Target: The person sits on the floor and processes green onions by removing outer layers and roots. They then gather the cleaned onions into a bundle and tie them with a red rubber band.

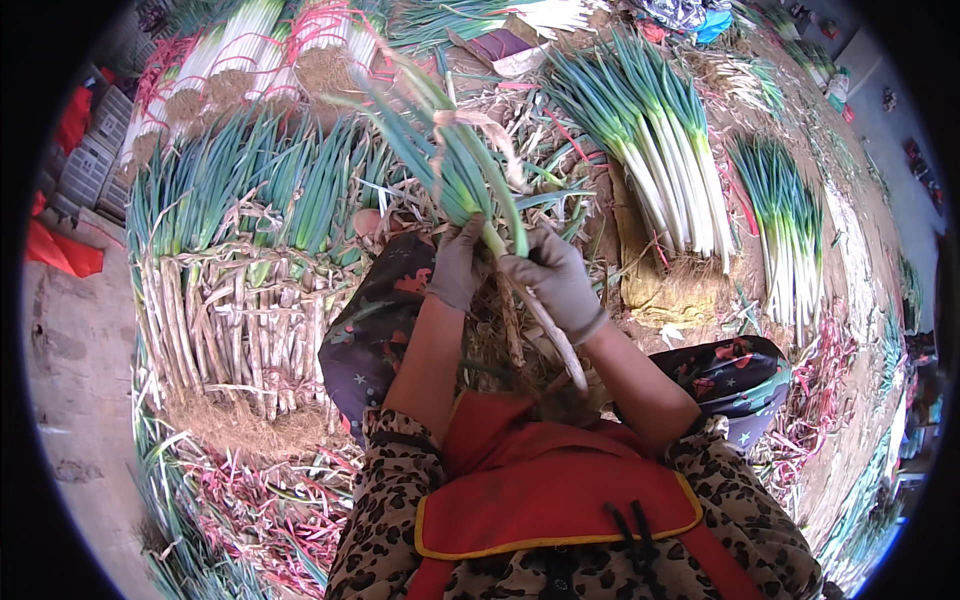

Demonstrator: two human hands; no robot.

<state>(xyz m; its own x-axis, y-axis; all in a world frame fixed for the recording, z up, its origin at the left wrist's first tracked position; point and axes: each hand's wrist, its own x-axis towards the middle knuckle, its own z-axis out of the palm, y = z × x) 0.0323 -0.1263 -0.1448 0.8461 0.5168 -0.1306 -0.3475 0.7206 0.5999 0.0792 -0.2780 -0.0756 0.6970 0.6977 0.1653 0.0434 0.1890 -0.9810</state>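
Note:
My gloved left hand [459, 259] grips a long green onion [491, 238] where its white stalk meets the green leaves. Close beside it, my gloved right hand [559, 281] is closed around a bent green leaf and the upper stalk. The leaves fan up and away from me, with a dry tan strip of outer skin [487, 124] hanging among them. Below my hands, a whitish stalk [559, 341] slants down to the right and a brown, dirty stalk [510, 326] points towards my lap. Which onion each stalk belongs to is partly hidden by my hands.
Untrimmed green onions with dry skins [240, 322] lie heaped at my left. Cleaned white-stalked onions [667, 165] rest on yellow sacking [667, 300] at my right, another group [784, 225] beyond. Tied bundles [247, 52] lie at the far left. Peelings and red strips [277, 517] litter the floor.

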